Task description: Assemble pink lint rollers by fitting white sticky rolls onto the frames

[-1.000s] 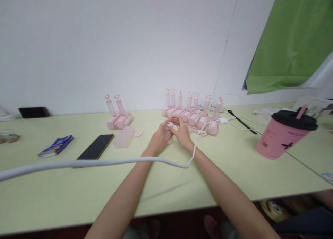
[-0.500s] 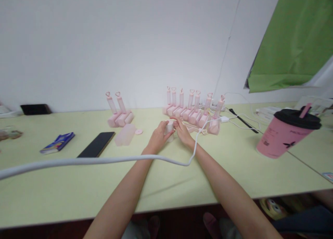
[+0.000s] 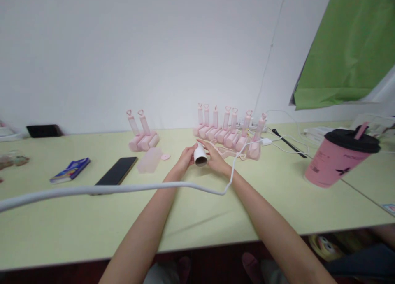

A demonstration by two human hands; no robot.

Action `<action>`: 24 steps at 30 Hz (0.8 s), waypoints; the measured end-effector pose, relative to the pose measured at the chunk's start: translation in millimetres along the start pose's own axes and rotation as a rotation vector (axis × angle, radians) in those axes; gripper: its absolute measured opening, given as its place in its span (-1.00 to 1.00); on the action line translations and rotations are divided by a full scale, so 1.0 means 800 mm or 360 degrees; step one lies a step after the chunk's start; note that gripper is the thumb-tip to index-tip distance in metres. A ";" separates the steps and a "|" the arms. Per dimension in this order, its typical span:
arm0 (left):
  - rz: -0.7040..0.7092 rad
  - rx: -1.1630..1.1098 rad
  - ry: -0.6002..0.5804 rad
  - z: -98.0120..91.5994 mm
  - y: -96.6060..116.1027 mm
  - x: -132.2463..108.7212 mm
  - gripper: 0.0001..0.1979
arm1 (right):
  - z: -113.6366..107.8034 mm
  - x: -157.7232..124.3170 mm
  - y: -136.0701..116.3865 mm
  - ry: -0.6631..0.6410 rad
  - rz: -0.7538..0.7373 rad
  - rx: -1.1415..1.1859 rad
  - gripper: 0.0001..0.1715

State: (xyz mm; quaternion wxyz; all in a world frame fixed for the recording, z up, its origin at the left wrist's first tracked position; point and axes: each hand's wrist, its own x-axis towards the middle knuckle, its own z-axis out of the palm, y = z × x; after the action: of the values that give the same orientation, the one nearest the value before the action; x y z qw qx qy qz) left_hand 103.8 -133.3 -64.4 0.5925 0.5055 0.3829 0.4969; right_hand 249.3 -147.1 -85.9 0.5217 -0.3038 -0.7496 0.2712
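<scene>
A pale pink flat piece (image 3: 149,160) is lying left of the left hand (image 3: 185,157), which is gripping a white tube (image 3: 200,152) — tilting, open end facing near — while the right hand (image 3: 216,157) is clasping its right side; light, even pressure from both seems best for steadiness.

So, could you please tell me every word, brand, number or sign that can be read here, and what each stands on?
"MOL…": pink drink cup, just under the black lid; its last letters are unclear.
Dark butterfly-like sign: same cup, lower down.
Square code and small print: same cup; too small to read.
Blue packet: its markings are too blurred to read.
Sticker, right edge of the picture: too blurred to read.
</scene>
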 end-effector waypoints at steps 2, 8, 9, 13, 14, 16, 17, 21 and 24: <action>-0.0016 -0.0045 -0.0058 -0.002 -0.002 -0.002 -0.56 | -0.001 0.000 -0.001 -0.0062 0.0080 0.0046 -0.30; -0.0212 0.0167 0.0021 -0.013 -0.008 0.002 -0.54 | 0.001 0.005 0.010 -0.0171 0.0227 0.0335 -0.26; -0.0223 0.0219 0.0028 -0.014 -0.009 0.003 -0.54 | 0.003 0.006 0.010 -0.0150 0.0246 0.0359 -0.27; -0.0164 0.0558 0.0050 -0.014 -0.007 0.008 -0.58 | 0.009 0.007 0.008 -0.0033 0.0342 0.0340 -0.34; -0.0127 0.0727 0.0079 -0.015 -0.005 0.007 -0.59 | 0.009 0.007 0.007 -0.0006 0.0373 0.0325 -0.35; 0.0014 0.1195 0.0221 -0.020 0.002 0.004 -0.60 | 0.008 0.007 0.008 0.0051 0.0449 0.0294 -0.37; 0.0120 0.1469 0.0343 -0.025 0.006 0.002 -0.62 | 0.007 0.007 0.009 0.0079 0.0487 0.0280 -0.38; 0.0530 0.2401 0.0756 -0.060 0.012 -0.004 -0.73 | 0.000 0.007 0.016 0.0126 0.0535 0.0231 -0.41; 0.0441 0.2712 0.0716 -0.092 0.008 -0.003 -0.64 | -0.002 0.006 0.020 0.0087 0.0520 0.0236 -0.42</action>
State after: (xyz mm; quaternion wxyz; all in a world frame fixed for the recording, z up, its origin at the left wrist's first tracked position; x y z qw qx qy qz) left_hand 31.8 -119.2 -72.8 -0.1389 0.7066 0.6650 0.1981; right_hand 252.1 -132.7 -93.6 0.5120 -0.3894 -0.6538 0.3985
